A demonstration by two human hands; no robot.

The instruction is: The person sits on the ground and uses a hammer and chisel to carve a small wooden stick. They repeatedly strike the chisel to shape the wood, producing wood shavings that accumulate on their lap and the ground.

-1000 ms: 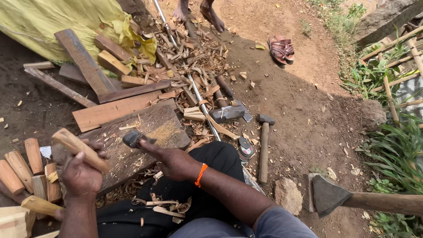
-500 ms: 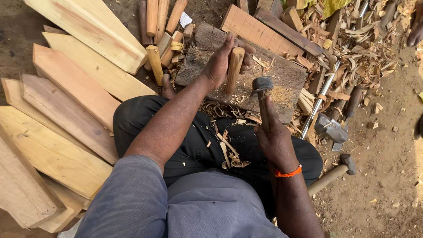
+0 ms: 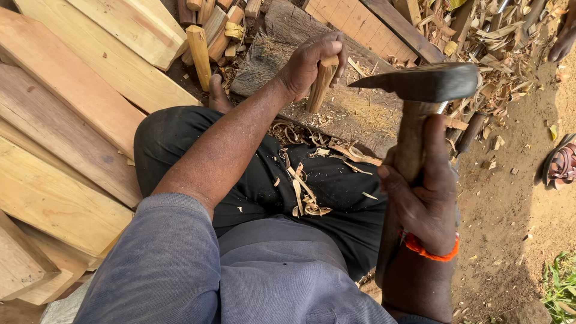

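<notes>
My left hand (image 3: 312, 63) grips a short pale wooden stick (image 3: 319, 87) and stands it upright on a dark, worn chopping block (image 3: 360, 114) in front of my knees. My right hand (image 3: 423, 192) holds the wooden handle of a small axe (image 3: 429, 83), raised above the block with its dark metal head pointing left, level with the top of the stick and just right of it. An orange band circles my right wrist. Wood shavings (image 3: 303, 192) lie on my dark trousers.
Long pale planks (image 3: 66, 120) are stacked at my left. Short cut sticks (image 3: 207, 30) lie beyond my left knee. Shavings and offcuts (image 3: 498, 36) cover the ground at the upper right. A sandal (image 3: 563, 165) lies at the right, and another person's foot (image 3: 564, 39) shows at the top right.
The axe has risen higher and closer to the camera. My left hand still holds the stick upright on the block. The view has tilted slightly down and nearer.
</notes>
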